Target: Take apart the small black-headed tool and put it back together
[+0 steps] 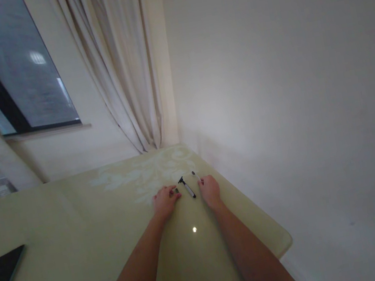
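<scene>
My left hand [165, 201] rests low over the table, its thumb and fingers closed round a small dark item [177, 190] too small to name. Just right of it lies a razor [189, 190], its black head pointing away and its handle grey and black; neither hand touches it. My right hand [211, 190] is closed on the near end of a slim white stick with a dark tip, which looks like a toothbrush [196, 176]. Most of that handle is hidden inside the fingers.
The glossy pale-green table [97, 229] has a white leaf pattern at its far end. A dark flat tablet-like object [1, 277] lies at the left. A bare wall [295, 116] runs along the right edge; a curtain [128, 73] hangs behind the far edge.
</scene>
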A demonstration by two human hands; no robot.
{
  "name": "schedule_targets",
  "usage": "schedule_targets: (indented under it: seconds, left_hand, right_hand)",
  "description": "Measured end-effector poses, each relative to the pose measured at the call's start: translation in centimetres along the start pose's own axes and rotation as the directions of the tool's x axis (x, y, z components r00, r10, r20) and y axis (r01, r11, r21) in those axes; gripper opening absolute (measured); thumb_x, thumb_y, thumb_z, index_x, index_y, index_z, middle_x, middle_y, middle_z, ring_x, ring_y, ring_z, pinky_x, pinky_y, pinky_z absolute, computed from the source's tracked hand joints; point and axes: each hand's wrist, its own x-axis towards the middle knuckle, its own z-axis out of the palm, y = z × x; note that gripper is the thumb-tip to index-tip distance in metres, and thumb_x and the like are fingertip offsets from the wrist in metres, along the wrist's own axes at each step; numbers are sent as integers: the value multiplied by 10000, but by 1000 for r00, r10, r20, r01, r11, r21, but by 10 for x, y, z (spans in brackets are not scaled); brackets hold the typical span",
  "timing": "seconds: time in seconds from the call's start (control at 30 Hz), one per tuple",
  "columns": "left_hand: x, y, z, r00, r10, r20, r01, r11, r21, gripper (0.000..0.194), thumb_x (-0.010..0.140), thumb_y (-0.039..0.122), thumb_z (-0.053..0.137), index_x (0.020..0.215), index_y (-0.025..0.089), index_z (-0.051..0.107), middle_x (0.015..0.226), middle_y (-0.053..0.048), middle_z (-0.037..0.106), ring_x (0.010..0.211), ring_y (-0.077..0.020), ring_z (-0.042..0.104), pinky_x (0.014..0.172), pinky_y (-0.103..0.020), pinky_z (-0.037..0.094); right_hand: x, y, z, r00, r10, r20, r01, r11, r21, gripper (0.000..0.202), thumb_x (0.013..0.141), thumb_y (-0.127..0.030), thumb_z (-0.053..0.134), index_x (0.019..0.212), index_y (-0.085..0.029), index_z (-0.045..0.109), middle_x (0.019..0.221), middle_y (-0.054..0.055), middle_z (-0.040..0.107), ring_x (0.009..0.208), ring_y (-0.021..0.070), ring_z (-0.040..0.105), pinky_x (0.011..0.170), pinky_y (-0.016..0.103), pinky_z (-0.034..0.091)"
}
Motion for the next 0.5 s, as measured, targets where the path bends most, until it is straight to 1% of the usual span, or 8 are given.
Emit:
schedule_targets:
  seconds: [0.07,0.13,0.23,0.3,0.37,0.43,0.5]
  left_hand:
    - [1,-2,2,1000,1,-21,-2,999,-35,421,842,343,748,1244,220,737,1080,-89,750,1089,-279,657,969,-404,415]
    - [1,-4,3,999,3,-43,-7,996,-88,438,848,379,731,1240,185,723,1041,-97,752,1030,-272,673,937,-391,440]
    - [0,-8,0,998,21,-67,-33,981,-190,382,896,441,631,1129,155,730,929,-96,748,889,-245,688,833,-350,484]
    - [-4,-12,-5,996,44,-79,-63,965,-254,344,906,453,570,992,159,726,870,-89,736,819,-230,677,766,-327,490]
    - [-11,-15,-12,994,71,-85,-94,948,-305,347,897,472,531,869,170,700,805,-73,710,763,-219,652,714,-313,475]
    - [-22,-18,-21,992,100,-78,-120,932,-341,400,898,515,488,797,179,680,721,-46,658,698,-209,611,665,-305,448]
    - [-36,-21,-30,990,133,-52,-143,919,-367,462,904,562,455,763,185,682,655,-20,595,645,-199,566,625,-295,417]
  right_hand:
    - [0,1,0,1000,-1,5,1,1000,-7,198,990,-243,638,998,-145,811,1049,162,738,924,227,687,767,273,441]
    - [0,1,0,1000,-8,6,8,1000,-9,192,986,-246,644,1007,-149,808,1049,159,737,923,229,685,775,279,442]
    - [2,1,-3,1000,-22,-13,22,1000,-8,214,998,-265,631,1020,-133,799,1051,166,733,951,243,677,803,292,445]
    - [2,-1,-6,998,-41,-43,41,999,-2,247,1020,-286,597,1053,-136,791,1077,165,728,1007,253,665,842,300,443]
    - [2,-5,-10,993,-83,-80,84,996,11,270,1040,-299,562,1080,-154,787,1091,153,726,1043,251,652,869,304,437]
    - [1,-11,-12,986,-139,-95,141,990,16,275,1045,-304,552,1059,-169,791,1064,140,732,1026,244,653,866,306,432]
    - [-2,-16,-11,978,-196,-71,196,981,-1,272,1037,-312,562,1022,-171,795,1027,135,741,988,240,659,853,310,429]
